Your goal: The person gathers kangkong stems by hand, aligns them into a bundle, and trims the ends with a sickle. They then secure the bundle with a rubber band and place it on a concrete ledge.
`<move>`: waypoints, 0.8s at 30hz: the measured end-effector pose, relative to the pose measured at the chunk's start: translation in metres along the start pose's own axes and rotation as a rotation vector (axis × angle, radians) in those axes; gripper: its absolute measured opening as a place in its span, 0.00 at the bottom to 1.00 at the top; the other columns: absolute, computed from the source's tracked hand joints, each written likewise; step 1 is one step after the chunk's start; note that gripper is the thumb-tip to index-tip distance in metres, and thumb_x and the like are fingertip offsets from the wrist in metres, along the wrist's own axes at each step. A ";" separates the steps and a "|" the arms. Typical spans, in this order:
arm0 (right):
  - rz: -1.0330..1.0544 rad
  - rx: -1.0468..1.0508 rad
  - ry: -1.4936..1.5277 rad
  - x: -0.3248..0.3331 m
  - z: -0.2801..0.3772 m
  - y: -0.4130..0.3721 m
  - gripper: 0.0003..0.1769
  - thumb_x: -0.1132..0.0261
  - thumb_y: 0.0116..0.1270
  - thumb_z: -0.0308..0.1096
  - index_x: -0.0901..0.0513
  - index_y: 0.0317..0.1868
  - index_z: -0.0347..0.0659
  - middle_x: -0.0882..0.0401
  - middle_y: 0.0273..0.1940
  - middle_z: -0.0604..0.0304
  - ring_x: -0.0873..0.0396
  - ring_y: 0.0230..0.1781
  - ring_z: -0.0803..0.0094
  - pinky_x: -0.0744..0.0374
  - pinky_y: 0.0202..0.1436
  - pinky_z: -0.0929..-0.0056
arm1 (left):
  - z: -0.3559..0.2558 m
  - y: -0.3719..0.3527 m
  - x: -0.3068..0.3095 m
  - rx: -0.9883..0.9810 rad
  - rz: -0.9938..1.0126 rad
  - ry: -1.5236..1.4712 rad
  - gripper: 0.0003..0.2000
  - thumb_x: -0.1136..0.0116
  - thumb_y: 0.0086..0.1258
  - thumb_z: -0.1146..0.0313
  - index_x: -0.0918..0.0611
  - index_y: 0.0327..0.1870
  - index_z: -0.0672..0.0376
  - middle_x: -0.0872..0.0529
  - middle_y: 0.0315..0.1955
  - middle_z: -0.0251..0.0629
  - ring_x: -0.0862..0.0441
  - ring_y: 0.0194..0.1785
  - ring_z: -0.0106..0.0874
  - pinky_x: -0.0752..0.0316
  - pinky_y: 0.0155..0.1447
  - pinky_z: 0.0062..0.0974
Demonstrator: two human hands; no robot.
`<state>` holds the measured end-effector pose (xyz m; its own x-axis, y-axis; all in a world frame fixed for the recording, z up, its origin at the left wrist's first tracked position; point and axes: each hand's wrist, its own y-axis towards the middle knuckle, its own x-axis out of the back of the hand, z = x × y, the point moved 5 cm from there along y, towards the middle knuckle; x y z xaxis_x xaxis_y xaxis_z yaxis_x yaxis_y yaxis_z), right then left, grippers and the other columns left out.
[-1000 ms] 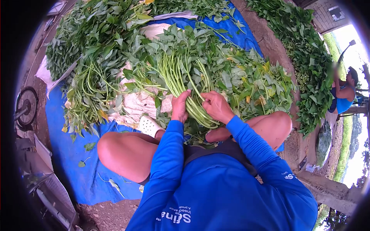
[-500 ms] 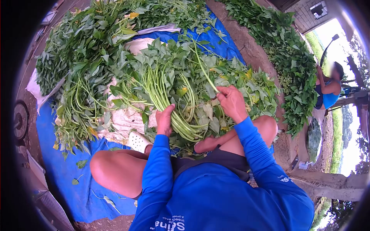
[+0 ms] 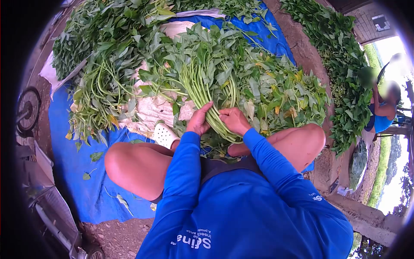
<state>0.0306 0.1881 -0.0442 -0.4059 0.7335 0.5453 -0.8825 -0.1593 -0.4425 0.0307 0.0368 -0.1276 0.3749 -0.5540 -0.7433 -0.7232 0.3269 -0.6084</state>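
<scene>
The stem bundle (image 3: 199, 86) is lying between the wearer's bent knees, over the right half of the blue tarp (image 3: 73, 172), its leafy ends pointing toward the far edge and its cut ends toward the wearer. The left hand (image 3: 199, 121) is gripping the lower stems from the left side, thumb uppermost. The right hand (image 3: 235, 121) is touching the stems from the right side with its fingers curled closed; the fingertips are partly hidden, so whether they are gripping a stem cannot be told.

Leafy cuttings (image 3: 289, 95) are spreading to the right of the bundle, and a leaf heap (image 3: 92, 54) is covering the far left corner of the tarp. A pale sheet (image 3: 155, 111) is showing between them. A white clog (image 3: 164, 136) is resting near the left hand. Beyond the tarp's right edge, a row of greens (image 3: 340, 82) is extending toward another person (image 3: 384, 114).
</scene>
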 end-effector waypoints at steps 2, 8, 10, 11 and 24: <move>-0.016 0.092 -0.011 -0.017 -0.010 -0.001 0.19 0.30 0.78 0.36 0.10 0.64 0.36 0.07 0.57 0.43 0.08 0.56 0.58 0.15 0.65 0.64 | 0.000 -0.007 -0.001 -0.386 -0.262 0.103 0.19 0.24 0.74 0.66 0.16 0.59 0.64 0.09 0.43 0.43 0.08 0.42 0.39 0.10 0.47 0.40; 0.179 0.156 0.075 -0.022 0.023 -0.007 0.18 0.29 0.76 0.36 0.09 0.59 0.34 0.07 0.51 0.45 0.09 0.52 0.57 0.15 0.61 0.62 | -0.020 -0.007 0.016 -0.158 -0.340 0.196 0.11 0.25 0.67 0.72 0.14 0.46 0.66 0.12 0.33 0.39 0.13 0.33 0.35 0.14 0.37 0.35; 0.196 0.203 0.020 -0.001 0.035 -0.008 0.14 0.28 0.75 0.37 0.09 0.53 0.36 0.10 0.46 0.50 0.11 0.49 0.56 0.16 0.58 0.62 | -0.035 -0.011 0.008 -0.238 -0.259 0.190 0.10 0.25 0.68 0.70 0.15 0.43 0.63 0.14 0.31 0.36 0.14 0.31 0.32 0.16 0.36 0.32; 0.195 0.255 -0.057 0.007 0.041 -0.009 0.13 0.28 0.75 0.38 0.09 0.51 0.36 0.11 0.45 0.51 0.12 0.48 0.57 0.16 0.58 0.62 | -0.042 -0.015 0.005 -0.251 -0.246 0.204 0.10 0.25 0.68 0.70 0.14 0.43 0.63 0.14 0.32 0.35 0.15 0.31 0.31 0.16 0.36 0.31; 0.034 0.206 0.200 0.064 0.050 0.002 0.15 0.29 0.78 0.37 0.09 0.57 0.36 0.08 0.45 0.60 0.14 0.46 0.74 0.16 0.55 0.70 | -0.082 -0.040 -0.026 -0.187 -0.003 0.254 0.17 0.32 0.78 0.59 0.15 0.56 0.64 0.06 0.42 0.43 0.05 0.40 0.38 0.05 0.46 0.39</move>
<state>-0.0090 0.2016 0.0250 -0.3995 0.8377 0.3725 -0.9071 -0.3024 -0.2928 0.0022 -0.0248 -0.0605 0.2378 -0.7358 -0.6341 -0.8251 0.1914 -0.5316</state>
